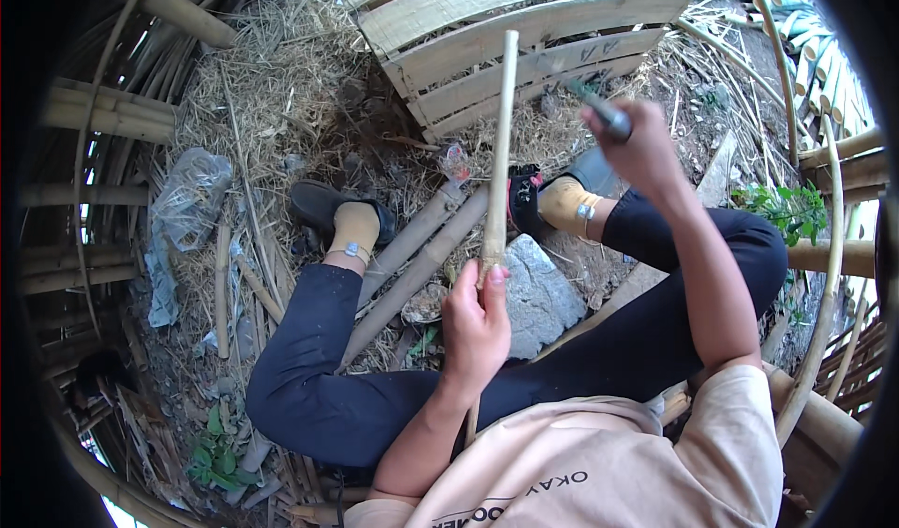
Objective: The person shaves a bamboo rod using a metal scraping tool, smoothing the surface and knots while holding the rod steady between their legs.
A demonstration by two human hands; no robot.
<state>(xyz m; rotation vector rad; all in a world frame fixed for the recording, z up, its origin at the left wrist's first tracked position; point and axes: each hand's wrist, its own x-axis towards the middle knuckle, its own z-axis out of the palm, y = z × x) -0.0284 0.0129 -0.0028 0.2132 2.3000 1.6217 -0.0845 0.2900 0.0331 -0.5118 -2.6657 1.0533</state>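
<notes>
My left hand point(476, 330) is closed around a pale, slender bamboo stick point(500, 163) near its lower part. The stick points up and away from me, its far end overlapping the crate in the picture. Raised at the right, my right hand point(642, 149) grips a knife point(613, 122) by its grey handle. Its blade is smeared by motion, and the knife appears apart from the stick. Just beyond my left hand lies a large grey stone point(534, 294), between my bent legs.
A slatted wooden crate point(524, 51) stands ahead, with dry straw point(281, 69) around it. Two bamboo poles point(417, 261) lie between my feet. A clear plastic bag point(192, 196) is at the left. Cut bamboo pieces point(819, 69) are heaped at the far right.
</notes>
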